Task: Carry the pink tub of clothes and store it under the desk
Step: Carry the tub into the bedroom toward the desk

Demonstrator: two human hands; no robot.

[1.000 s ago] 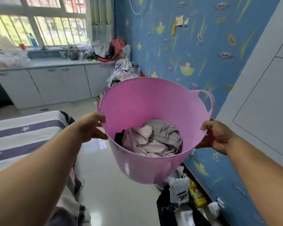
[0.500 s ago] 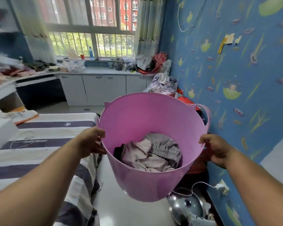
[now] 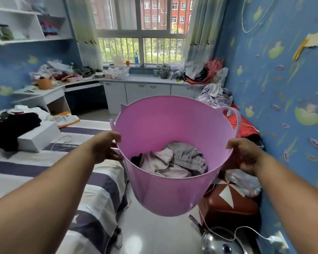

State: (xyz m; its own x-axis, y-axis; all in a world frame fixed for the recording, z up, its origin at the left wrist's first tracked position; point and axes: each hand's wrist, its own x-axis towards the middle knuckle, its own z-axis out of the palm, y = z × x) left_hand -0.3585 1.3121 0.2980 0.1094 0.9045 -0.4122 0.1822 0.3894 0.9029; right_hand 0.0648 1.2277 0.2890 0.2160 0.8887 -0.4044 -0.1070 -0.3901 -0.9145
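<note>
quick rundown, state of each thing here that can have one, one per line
pink tub: held up off the floor, upright, no lid
clothes: crumpled in the tub's bottom
left hand: grips the tub's left rim
right hand: grips the tub's right rim
desk: cluttered on top, dark gap beneath
curtains: drawn aside
cabinet doors: closed
white cable: plugged into a wall socket
</note>
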